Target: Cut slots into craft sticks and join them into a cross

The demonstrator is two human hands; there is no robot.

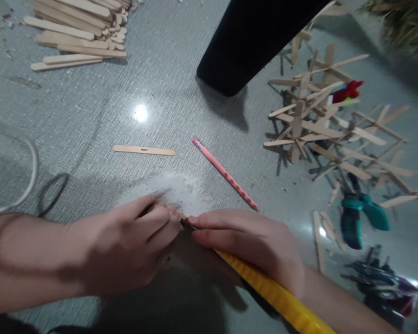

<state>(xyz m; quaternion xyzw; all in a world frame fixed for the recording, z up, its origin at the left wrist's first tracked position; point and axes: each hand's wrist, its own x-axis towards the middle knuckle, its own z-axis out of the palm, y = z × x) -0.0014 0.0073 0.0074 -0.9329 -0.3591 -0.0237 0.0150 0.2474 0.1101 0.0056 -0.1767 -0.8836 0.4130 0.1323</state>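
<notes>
My left hand is closed, its fingers pinched round a wooden craft stick, most of which they hide. My right hand wraps round a yellow and black utility knife, slanting from the lower right. Its tip meets the wood between the two hands; the exact contact is too small and blurred to tell. Just beyond the hands lies a single craft stick with a small dark slot at its middle. To its right a pink pencil with red dots rests at a slant. Under my fingers the surface has a pale patch.
Loose craft sticks are piled at the upper left. Crossed sticks stand joined at the right, with teal-handled pliers nearby. A black block-like object rises at the top. A white cable loops at the left.
</notes>
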